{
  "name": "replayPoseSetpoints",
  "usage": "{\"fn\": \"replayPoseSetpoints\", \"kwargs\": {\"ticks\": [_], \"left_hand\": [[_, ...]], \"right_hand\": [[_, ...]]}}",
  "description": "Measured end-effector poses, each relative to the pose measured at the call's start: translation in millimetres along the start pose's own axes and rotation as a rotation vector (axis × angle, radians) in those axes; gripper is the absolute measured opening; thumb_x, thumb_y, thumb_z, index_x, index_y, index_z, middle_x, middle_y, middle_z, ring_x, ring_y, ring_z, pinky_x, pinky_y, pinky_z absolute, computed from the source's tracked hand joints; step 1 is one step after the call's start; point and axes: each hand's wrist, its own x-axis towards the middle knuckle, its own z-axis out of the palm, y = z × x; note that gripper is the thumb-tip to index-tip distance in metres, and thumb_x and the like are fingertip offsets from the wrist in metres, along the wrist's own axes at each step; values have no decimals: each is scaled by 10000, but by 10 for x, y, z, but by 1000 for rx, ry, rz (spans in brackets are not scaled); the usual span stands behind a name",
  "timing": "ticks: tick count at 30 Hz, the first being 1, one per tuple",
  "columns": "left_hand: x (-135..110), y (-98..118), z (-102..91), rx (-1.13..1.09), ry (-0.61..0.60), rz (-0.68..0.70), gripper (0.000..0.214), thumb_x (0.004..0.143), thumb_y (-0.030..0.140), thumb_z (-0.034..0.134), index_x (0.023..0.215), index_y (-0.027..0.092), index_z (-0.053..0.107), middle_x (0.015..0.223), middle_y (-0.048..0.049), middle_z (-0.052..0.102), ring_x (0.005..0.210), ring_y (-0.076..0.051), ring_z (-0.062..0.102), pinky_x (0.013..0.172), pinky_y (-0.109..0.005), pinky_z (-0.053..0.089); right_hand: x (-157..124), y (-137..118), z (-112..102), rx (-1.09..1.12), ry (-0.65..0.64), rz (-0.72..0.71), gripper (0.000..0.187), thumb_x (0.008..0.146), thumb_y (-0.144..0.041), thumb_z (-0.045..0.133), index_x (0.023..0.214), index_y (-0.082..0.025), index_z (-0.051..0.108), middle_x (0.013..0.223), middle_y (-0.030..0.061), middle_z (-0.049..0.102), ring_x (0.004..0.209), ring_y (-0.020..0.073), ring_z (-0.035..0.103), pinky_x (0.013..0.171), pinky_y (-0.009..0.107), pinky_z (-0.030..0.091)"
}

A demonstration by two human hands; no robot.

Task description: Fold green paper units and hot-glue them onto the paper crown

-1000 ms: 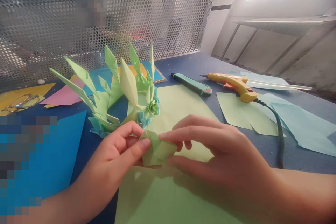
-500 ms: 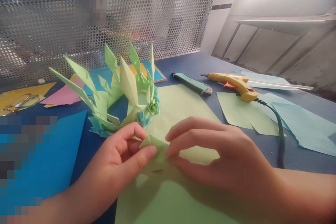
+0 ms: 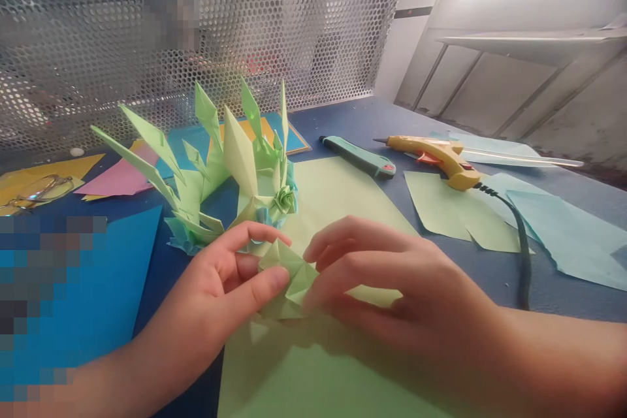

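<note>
Folded Green Paper (image 3: 298,286) Between Two Hands

The folded green paper is located above a large light green sheet (image 3: 313,375) at the near centre of the tabletop (image 3: 347,123). Several creased facets face the viewer. The left hand (image 3: 210,297) grips the paper at its left side, thumb pressed on the front face, fingers behind. The right hand (image 3: 411,281) is curved, with its fingertips at the right edge of the paper; the tips are blurred, so whether they pinch it cannot be told.

Directly beyond the left hand stands a spiked green paper crown (image 3: 241,157), with a green rosette (image 3: 285,201) at its right front and blue-green folds along its base. Right of the crown lies a teal utility knife (image 3: 360,157). Further right lies a yellow glue gun (image 3: 431,153), nozzle pointing left, black cord (image 3: 524,268) running toward the near side. Pale blue sheets (image 3: 573,241) lie beyond the cord. At left: a blue sheet (image 3: 134,274), a pink sheet (image 3: 122,173) and eyeglasses (image 3: 46,191). A perforated metal panel (image 3: 294,13) borders the far side
</note>
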Motion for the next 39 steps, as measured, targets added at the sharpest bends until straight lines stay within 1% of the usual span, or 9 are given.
{"fn": "replayPoseSetpoints", "kwargs": {"ticks": [6, 12, 15, 16, 19, 25, 28, 33, 39], "left_hand": [[17, 2, -31, 40, 5, 3, 394, 815, 388, 849, 1119, 273, 628, 675, 28, 762, 618, -117, 715, 613, -160, 560], [20, 8, -45, 136, 2, 27, 478, 746, 319, 908, 1118, 284, 611, 720, 43, 774, 639, -114, 699, 621, -170, 564], [-1, 23, 18, 93, 1, 24, 447, 733, 250, 910, 1070, 287, 620, 694, 56, 775, 601, -104, 690, 582, -150, 548], [-11, 27, 42, 73, 5, 16, 463, 706, 222, 924, 1056, 286, 627, 682, 60, 776, 586, -100, 684, 559, -136, 534], [-38, 29, 102, 55, 51, 8, 504, 653, 194, 952, 1057, 295, 667, 653, 64, 777, 564, -94, 671, 520, -114, 505], [-43, 9, 150, 14, 39, 56, 416, 682, 275, 954, 1033, 326, 738, 725, 63, 822, 654, -103, 740, 595, -109, 547], [-31, 5, 140, -25, 55, 67, 390, 694, 256, 949, 1022, 315, 747, 706, 64, 821, 677, -106, 762, 630, -106, 563], [-18, -7, 98, -19, 68, 46, 537, 629, 34, 925, 1047, 316, 742, 692, 78, 811, 678, -124, 773, 628, -114, 572], [6, -17, 99, 168, 93, 98, 366, 644, 87, 913, 930, 289, 808, 742, 54, 821, 672, -124, 753, 597, -106, 557]], "right_hand": [[-9, 18, -23, 2, -50, 21, 122, 886, -58, 741, 860, -161, 799, 974, 34, 669, 858, 71, 694, 833, 100, 531], [-19, 25, -24, 0, -80, 46, 146, 887, -95, 747, 932, -220, 807, 983, 23, 676, 771, 90, 690, 692, 155, 571], [-4, 4, -23, 32, -67, 50, 39, 870, -173, 793, 846, -203, 787, 937, 19, 674, 754, 92, 684, 690, 168, 562], [0, -3, -20, 51, -57, 56, 90, 865, -197, 802, 785, -193, 761, 912, 15, 675, 738, 89, 676, 683, 169, 555], [-1, -16, -1, 80, -16, 128, 245, 841, -200, 810, 688, -185, 620, 815, -9, 665, 699, 90, 634, 657, 176, 528], [21, -30, 26, 73, -63, 334, 186, 839, -208, 737, 734, -196, 584, 651, -50, 610, 587, 83, 547, 528, 163, 458], [42, -22, 8, 18, -52, 326, 188, 860, -200, 710, 696, -190, 617, 609, -51, 627, 545, 75, 546, 518, 162, 447], [37, -6, -10, -39, -15, 269, 184, 885, -173, 681, 703, -196, 662, 609, -49, 666, 530, 78, 564, 519, 172, 445], [30, -47, 22, 1, -26, 309, 153, 890, -174, 675, 744, -199, 640, 615, -60, 654, 524, 71, 554, 494, 155, 442]]}}
